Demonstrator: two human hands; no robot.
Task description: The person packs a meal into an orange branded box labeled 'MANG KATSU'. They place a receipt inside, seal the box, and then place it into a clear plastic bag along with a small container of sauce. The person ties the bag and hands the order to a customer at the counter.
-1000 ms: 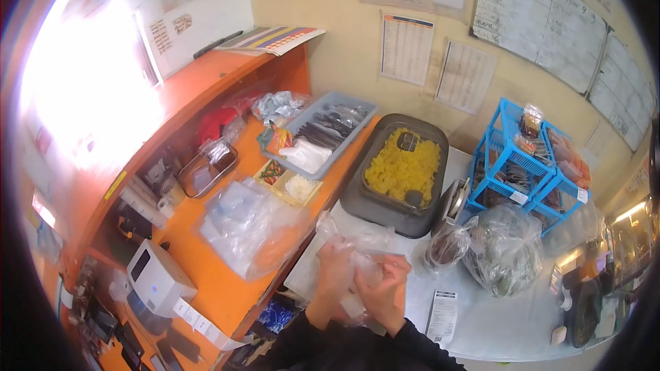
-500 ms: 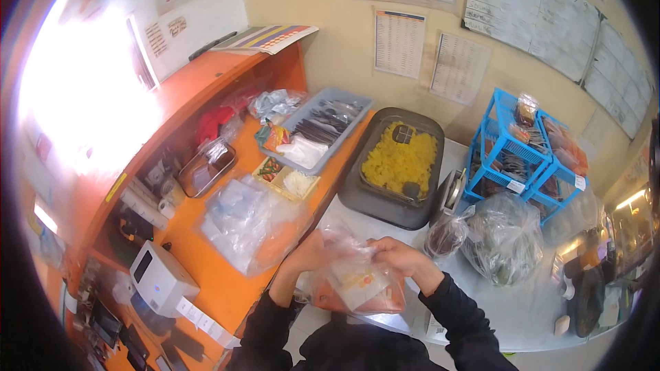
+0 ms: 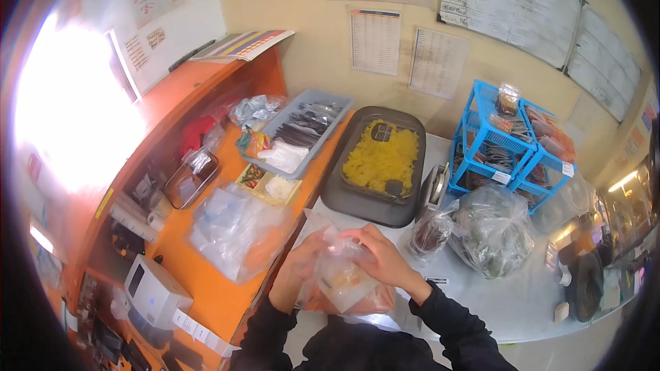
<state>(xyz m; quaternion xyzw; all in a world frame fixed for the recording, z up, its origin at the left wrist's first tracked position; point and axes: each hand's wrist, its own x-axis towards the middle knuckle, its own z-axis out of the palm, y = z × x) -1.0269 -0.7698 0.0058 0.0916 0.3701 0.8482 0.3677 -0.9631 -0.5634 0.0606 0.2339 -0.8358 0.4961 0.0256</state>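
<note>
A clear plastic bag [image 3: 343, 282] hangs upright in front of me at the table edge. Inside it are a whitish flat packet and something orange-red lower down, blurred by the film. My left hand [image 3: 301, 259] is closed on the left side of the bag's gathered top. From the right, my right hand [image 3: 383, 255] pinches the same bunched neck, its fingers close to the left ones. Just beyond the hands, a dark tray [image 3: 335, 192] carries a pan of yellow rice [image 3: 380, 161] with a dark-handled utensil in it.
On the orange counter [image 3: 199, 288] lie a stack of clear bags [image 3: 237, 230], a grey cutlery bin [image 3: 328, 126], a small divided container [image 3: 271, 185] and a white label printer [image 3: 157, 290]. Blue baskets [image 3: 491, 141] and a large filled plastic bag [image 3: 491, 233] stand right on the pale table.
The bag's top is now bunched more tightly, and my right hand has turned over it, closer to the left. The whole view has shifted slightly.
</note>
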